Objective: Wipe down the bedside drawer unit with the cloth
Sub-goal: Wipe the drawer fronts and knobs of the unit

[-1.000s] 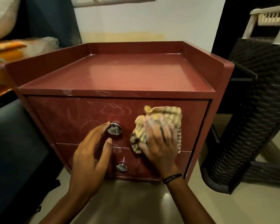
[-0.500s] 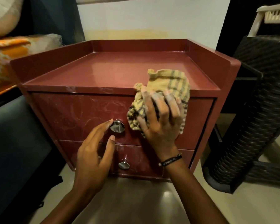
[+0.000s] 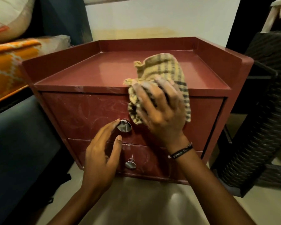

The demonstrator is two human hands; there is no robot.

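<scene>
A dark red bedside drawer unit (image 3: 91,109) with two drawers and a raised rim round its top stands on the floor in front of me. My right hand (image 3: 161,111) grips a crumpled yellow checked cloth (image 3: 162,67) at the front edge of the top, over the upper drawer. The cloth bulges up above the top surface. My left hand (image 3: 102,150) has its fingers straight, with the fingertips touching the upper drawer's round metal knob (image 3: 124,125). A second metal knob (image 3: 130,164) sits on the lower drawer. Smeared streaks show on the upper drawer front.
A bed with an orange patterned cover (image 3: 8,62) and a pillow (image 3: 6,18) lies at the left, with a dark bed side panel (image 3: 19,143) close to the unit. A black woven chair (image 3: 263,127) stands at the right. Pale floor (image 3: 136,200) lies below.
My right hand has carried the cloth upward from the upper drawer front to the front edge of the top. My left hand has stayed by the upper knob.
</scene>
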